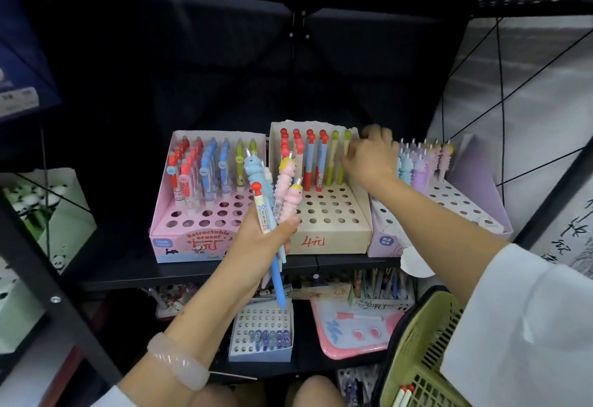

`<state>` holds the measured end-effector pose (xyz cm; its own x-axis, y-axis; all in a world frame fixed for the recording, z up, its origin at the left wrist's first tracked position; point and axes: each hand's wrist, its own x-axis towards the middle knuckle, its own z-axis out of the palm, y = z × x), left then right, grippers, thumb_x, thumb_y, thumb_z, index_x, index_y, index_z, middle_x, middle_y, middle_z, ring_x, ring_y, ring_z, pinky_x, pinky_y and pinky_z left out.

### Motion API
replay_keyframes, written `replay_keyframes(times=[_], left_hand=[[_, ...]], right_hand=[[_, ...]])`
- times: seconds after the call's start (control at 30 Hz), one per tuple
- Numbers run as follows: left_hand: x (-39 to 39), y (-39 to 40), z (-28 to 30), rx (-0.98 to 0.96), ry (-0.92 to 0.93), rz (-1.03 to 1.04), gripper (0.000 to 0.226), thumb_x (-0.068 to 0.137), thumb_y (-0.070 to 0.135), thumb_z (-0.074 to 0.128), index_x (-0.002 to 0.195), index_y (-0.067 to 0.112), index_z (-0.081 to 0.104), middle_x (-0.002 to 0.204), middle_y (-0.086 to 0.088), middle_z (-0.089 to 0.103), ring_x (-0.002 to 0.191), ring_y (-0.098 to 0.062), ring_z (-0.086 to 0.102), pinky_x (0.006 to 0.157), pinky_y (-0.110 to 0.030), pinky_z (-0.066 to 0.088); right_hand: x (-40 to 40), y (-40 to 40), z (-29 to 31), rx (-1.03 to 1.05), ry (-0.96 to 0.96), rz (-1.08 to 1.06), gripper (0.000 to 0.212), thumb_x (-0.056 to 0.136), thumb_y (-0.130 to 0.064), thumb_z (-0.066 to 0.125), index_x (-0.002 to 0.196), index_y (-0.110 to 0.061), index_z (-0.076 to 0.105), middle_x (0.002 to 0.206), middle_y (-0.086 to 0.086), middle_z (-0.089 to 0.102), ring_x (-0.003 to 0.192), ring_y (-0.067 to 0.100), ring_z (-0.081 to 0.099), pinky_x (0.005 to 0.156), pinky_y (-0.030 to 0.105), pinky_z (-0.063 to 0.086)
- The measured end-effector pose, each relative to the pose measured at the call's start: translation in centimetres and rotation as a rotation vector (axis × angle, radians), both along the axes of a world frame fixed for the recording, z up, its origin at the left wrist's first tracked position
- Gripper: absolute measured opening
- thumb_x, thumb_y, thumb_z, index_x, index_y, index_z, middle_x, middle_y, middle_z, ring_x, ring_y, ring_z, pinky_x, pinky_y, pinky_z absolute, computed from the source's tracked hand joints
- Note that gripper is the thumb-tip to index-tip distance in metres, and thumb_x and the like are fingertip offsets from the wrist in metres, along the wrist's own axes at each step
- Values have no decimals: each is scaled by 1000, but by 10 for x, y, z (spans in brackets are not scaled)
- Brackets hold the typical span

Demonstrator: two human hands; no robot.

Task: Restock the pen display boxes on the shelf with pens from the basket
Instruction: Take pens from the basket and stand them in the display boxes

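Nearest me, the green basket (414,365) at my right elbow shows a couple of red-tipped pens. My left hand (260,239) is clenched around a bunch of pens (272,194), raised in front of the pink display box (205,239), which is filled at the back. My right hand (372,159) reaches the beige box (333,233), fingers curled at a yellow-green pen (345,156); whether they actually pinch it, I cannot tell. Just beyond those fingers stands the lilac box (481,194).

Three display boxes (330,214) on the shelf (192,273), one basket (420,358), two hands (372,157).
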<state>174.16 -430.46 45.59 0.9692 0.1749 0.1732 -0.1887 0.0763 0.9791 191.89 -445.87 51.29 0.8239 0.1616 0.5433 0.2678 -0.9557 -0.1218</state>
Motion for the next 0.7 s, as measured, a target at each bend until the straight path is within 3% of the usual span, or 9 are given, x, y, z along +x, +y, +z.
replay_keyframes(times=[0.07,0.13,0.23,0.33,0.43,0.5,0.57,0.67,0.7], left_hand=[[-1,-1,0,-15,-1,-1,20,88,21,61,106,16,53,69,3,54,53,-1,51,51,-14,44],[-1,0,0,-12,-1,0,23,85,25,63,106,19,54,71,5,56,54,-1,51,52,-14,44],[1,-4,-1,-26,-10,6,27,83,26,64,107,24,54,74,7,58,55,1,53,51,-14,45],[6,-12,0,-39,-63,17,34,86,17,62,118,25,52,76,15,61,60,5,56,57,-13,47],[10,-25,3,-29,-132,8,37,87,17,60,121,29,50,89,17,65,70,7,59,62,-11,48],[12,-32,4,-30,-149,-4,37,88,17,59,122,26,50,94,10,65,72,2,60,61,-12,47],[14,-42,5,-17,-144,-31,37,86,25,59,122,29,49,94,16,65,76,2,61,66,-13,49],[21,-56,8,-7,-82,-70,30,88,36,54,117,38,48,107,23,63,103,-3,61,85,-21,49],[24,-61,9,-9,-56,-67,21,91,35,52,111,41,49,105,21,63,100,-5,61,85,-25,50]], right_hand=[[-3,-3,-8,-2,61,-12,29,89,-29,55,103,-6,66,134,15,41,125,32,31,101,39,27],[-13,-2,-9,85,-22,46,29,88,-25,58,107,-4,62,138,16,39,129,31,30,104,39,26],[-44,2,-2,378,-117,235,23,89,-25,58,105,-9,61,116,6,54,111,20,48,89,25,35],[-88,4,1,645,335,565,17,94,-32,49,90,-21,62,83,-11,61,77,1,59,71,19,46],[-116,-5,-5,691,688,768,19,95,-26,50,83,-19,62,75,-6,64,68,3,62,67,20,54],[-121,-10,-10,723,725,782,16,95,-19,51,87,-11,63,81,1,64,73,7,62,71,22,54],[-120,-20,-11,827,742,762,17,95,-18,52,93,-7,64,87,5,65,78,10,62,74,23,55],[-113,-40,-12,1002,733,748,18,97,-20,48,93,-12,63,83,-2,68,77,7,65,70,20,54],[-109,-47,-10,1056,708,734,18,97,-21,47,92,-14,63,80,-5,69,74,6,65,68,19,54]])
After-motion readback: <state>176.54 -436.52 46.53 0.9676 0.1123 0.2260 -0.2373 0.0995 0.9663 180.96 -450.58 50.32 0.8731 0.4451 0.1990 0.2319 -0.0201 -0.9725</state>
